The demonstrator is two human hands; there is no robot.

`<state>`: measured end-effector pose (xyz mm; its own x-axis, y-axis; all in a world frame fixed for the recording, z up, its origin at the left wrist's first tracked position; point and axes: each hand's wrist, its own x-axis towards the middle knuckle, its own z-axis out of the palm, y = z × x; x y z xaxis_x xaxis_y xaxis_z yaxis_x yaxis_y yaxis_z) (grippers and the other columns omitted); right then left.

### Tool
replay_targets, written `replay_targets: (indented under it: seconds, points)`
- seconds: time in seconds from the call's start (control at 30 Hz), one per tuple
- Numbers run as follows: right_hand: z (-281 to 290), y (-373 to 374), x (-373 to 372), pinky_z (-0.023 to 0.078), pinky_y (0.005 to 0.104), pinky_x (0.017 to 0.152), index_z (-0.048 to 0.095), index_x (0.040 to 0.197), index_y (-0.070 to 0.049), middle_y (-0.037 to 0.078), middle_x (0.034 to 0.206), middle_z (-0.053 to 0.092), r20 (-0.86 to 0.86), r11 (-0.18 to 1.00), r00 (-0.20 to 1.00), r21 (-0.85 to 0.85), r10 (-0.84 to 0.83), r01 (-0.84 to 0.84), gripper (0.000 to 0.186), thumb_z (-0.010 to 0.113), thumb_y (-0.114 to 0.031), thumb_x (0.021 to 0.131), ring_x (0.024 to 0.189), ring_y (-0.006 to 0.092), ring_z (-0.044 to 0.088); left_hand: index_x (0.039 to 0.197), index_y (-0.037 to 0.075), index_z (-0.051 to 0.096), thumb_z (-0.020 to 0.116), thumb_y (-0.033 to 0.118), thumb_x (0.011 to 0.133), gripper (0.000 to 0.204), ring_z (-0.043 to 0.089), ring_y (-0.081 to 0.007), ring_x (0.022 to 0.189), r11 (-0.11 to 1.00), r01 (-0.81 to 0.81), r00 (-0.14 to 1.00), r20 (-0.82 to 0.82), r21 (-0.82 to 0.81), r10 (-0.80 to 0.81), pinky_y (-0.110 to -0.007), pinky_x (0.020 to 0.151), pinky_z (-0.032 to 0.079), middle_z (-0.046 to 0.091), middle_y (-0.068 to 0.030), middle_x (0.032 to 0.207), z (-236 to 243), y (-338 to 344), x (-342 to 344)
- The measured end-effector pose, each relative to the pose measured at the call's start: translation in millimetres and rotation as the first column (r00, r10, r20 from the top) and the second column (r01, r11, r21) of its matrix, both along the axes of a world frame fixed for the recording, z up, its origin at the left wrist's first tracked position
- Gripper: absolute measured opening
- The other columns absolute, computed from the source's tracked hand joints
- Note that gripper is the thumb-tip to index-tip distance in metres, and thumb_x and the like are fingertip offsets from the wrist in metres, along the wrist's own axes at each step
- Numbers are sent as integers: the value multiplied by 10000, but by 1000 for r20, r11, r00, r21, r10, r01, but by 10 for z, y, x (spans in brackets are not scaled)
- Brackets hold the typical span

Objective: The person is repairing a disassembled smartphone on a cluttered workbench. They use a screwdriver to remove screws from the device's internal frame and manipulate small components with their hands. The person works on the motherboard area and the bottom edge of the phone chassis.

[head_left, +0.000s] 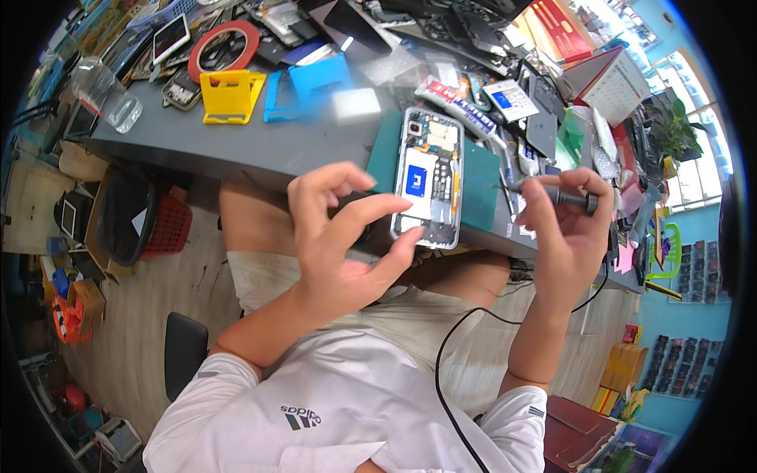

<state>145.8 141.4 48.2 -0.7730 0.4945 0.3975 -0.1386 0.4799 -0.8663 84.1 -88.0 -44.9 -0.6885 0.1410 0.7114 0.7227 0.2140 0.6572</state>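
An opened smartphone [432, 177], its white battery and circuit parts showing, lies on a green mat [479, 177] at the desk's near edge. My left hand [343, 236] is at the phone's left side, thumb and fingers apart, with the index fingertip at the battery. Nothing shows between those fingers. To the right of the phone, my right hand [569, 225] holds a dark-handled screwdriver [569, 199] between thumb and fingers. Its thin shaft points left toward the phone, and the tip is too small to make out clearly.
A yellow phone stand [231, 96], a blue stand [303, 87] and a white block [355, 105] stand behind my left hand. Loose phone parts and a tube [457, 106] crowd the far side. A clear bottle [106, 94] is at far left. A black cable [443, 355] crosses my lap.
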Motion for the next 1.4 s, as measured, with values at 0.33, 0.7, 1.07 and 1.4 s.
replay_targets:
  seconds: [0.33, 0.7, 1.07, 1.4]
  points:
    - [-227, -319, 296, 533, 195, 665, 541, 1258, -8, 116, 1106, 720, 81, 981, 977, -18, 196, -195, 489, 882, 20, 908, 904, 114, 746, 1053, 185, 862, 985, 153, 690, 385, 517, -324, 1270, 982, 134, 990, 61, -136, -127, -445, 1024, 442, 640, -108, 1372, 48, 69, -15]
    - [-230, -337, 259, 566, 213, 677, 563, 1246, 6, 114, 1141, 704, 96, 987, 983, 2, 159, -160, 461, 878, 16, 910, 911, 138, 770, 981, 182, 875, 965, 110, 705, 300, 531, -328, 1267, 983, 132, 991, 26, -129, -130, -452, 1063, 438, 679, -85, 1346, -18, 93, -49]
    - [-240, -318, 267, 584, 226, 712, 573, 1239, 15, 114, 1105, 738, 93, 985, 984, 69, 154, -161, 466, 893, -4, 902, 893, 128, 766, 899, 168, 840, 936, 153, 747, 181, 530, -335, 1218, 986, 131, 991, -20, -101, -134, -443, 1019, 375, 680, -54, 1339, -39, 132, -64]
    - [-202, -258, 242, 595, 272, 774, 546, 1233, 29, 172, 1028, 791, -3, 927, 951, 224, 309, -300, 473, 867, 57, 886, 914, 165, 760, 965, 185, 872, 951, 138, 732, 251, 539, -335, 1240, 981, 160, 987, -4, -106, -161, -453, 1054, 418, 684, -79, 1356, -25, 125, -59]
